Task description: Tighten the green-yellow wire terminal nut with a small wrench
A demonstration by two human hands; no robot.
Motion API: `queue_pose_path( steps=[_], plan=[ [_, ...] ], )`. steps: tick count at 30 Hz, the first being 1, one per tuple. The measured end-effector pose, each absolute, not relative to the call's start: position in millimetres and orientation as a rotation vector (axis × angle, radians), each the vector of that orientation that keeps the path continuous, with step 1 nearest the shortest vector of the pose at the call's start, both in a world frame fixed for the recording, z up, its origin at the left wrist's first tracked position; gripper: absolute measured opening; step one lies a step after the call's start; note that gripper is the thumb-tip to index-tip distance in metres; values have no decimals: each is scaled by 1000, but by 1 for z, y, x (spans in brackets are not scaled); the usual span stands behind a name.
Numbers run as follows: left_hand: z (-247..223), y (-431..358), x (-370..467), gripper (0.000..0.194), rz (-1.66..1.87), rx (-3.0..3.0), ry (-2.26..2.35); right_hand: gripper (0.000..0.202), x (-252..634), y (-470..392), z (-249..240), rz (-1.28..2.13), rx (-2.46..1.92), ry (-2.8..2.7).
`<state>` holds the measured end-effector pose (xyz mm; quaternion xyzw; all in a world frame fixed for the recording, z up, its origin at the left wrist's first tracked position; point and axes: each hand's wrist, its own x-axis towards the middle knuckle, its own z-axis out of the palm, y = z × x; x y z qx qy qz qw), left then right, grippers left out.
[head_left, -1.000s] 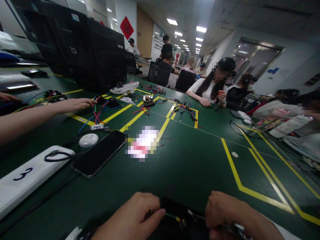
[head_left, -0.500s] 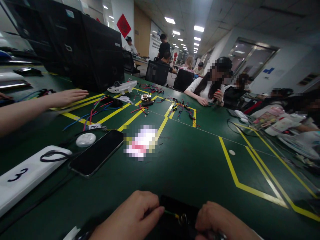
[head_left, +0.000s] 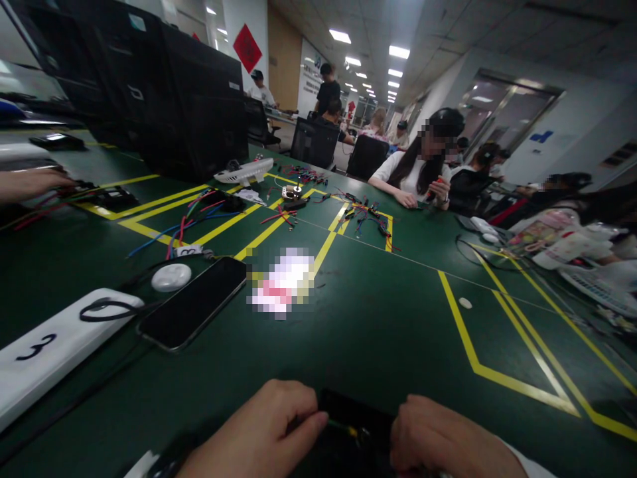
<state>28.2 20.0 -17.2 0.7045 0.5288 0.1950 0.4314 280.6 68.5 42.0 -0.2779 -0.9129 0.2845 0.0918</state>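
Note:
At the bottom edge of the head view, my left hand (head_left: 271,428) is closed, thumb against curled fingers, at the left side of a dark object (head_left: 355,406). My right hand (head_left: 438,435) is closed at that object's right side, its fingertips largely hidden. Between the hands a small yellow-green wire piece shows, partly in shadow. What exactly each hand pinches is too dark to make out. Beyond my hands lie a black phone (head_left: 194,304), a lit, blurred-out screen (head_left: 283,282) and a round white case (head_left: 171,277).
On the left are a white power strip (head_left: 64,342), colored wires (head_left: 184,222) and black computer cases (head_left: 194,99). Another person's hand (head_left: 34,184) touches wires at far left. A small motor (head_left: 291,192) and more wires (head_left: 365,216) lie farther back. A person (head_left: 418,172) sits across the table.
The other person's hand at far left has pulled back leftward, and a dark part with wires now shows there. My right hand has shifted slightly; my left hand looks unmoved.

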Motion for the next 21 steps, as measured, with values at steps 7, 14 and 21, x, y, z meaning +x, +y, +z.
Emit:
queue_pose_path(
  steps=[7,14,21],
  plan=[
    [-15,21,28,29,486,1754,1312,34,299,75,32,945,-611,-2760],
    [-18,21,28,31,487,1768,1305,12,300,88,33,1071,-530,-2793],
    [-14,20,28,33,468,1763,1324,8,306,79,43,1062,-853,-2616]
  ],
)
